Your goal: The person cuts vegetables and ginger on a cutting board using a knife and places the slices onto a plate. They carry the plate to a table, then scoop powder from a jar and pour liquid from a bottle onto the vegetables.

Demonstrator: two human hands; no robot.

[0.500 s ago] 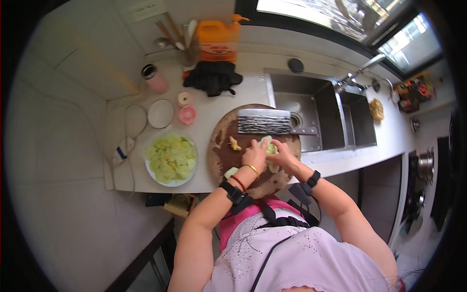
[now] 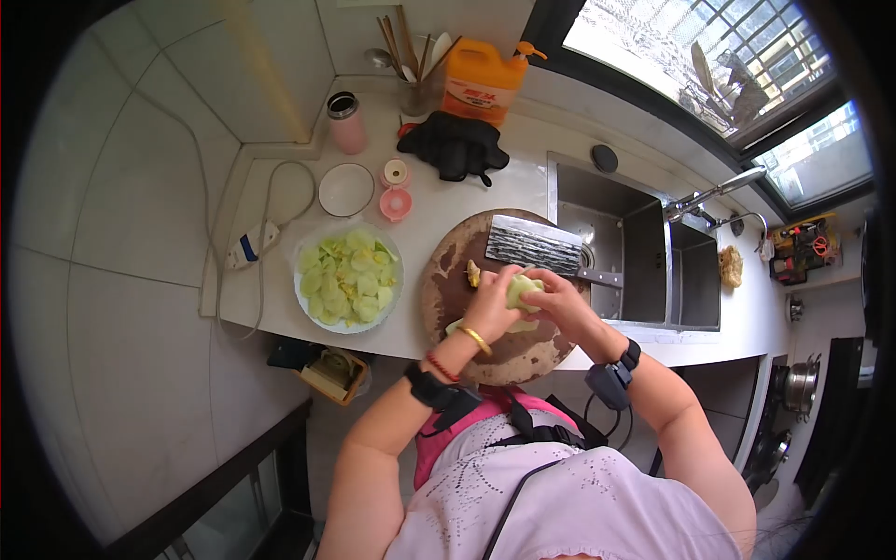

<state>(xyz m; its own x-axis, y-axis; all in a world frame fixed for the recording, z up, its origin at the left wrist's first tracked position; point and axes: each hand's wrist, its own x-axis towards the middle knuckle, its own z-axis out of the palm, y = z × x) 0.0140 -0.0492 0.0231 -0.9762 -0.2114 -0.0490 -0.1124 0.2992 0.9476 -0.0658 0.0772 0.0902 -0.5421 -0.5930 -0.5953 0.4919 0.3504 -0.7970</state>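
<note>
My left hand (image 2: 494, 304) and my right hand (image 2: 562, 304) are closed around a pale green vegetable piece (image 2: 523, 290), held over the round wooden cutting board (image 2: 448, 289). Fingers of both hands cover part of it, so its exact kind is unclear. Another pale piece lies on the board, mostly hidden beneath my hands. Just beyond them rests a cleaver (image 2: 532, 246) with a patterned blade, its handle reaching past the board toward the sink. A small yellowish lump like ginger (image 2: 473, 273) lies left of my fingers. Thin pale green slices (image 2: 347, 280) fill a plate (image 2: 307, 314) on the left.
A double sink (image 2: 607, 210) with a faucet (image 2: 714, 194) is to the right. Along the back stand an orange pump jug (image 2: 481, 89), a black cloth-like item (image 2: 455, 147) and a pink bottle (image 2: 346, 126). A white bowl (image 2: 346, 190) and a cord (image 2: 264, 252) lie left.
The view has shifted, so the counter items appear farther right. My hands have lifted the vegetable piece and come closer together around it.
</note>
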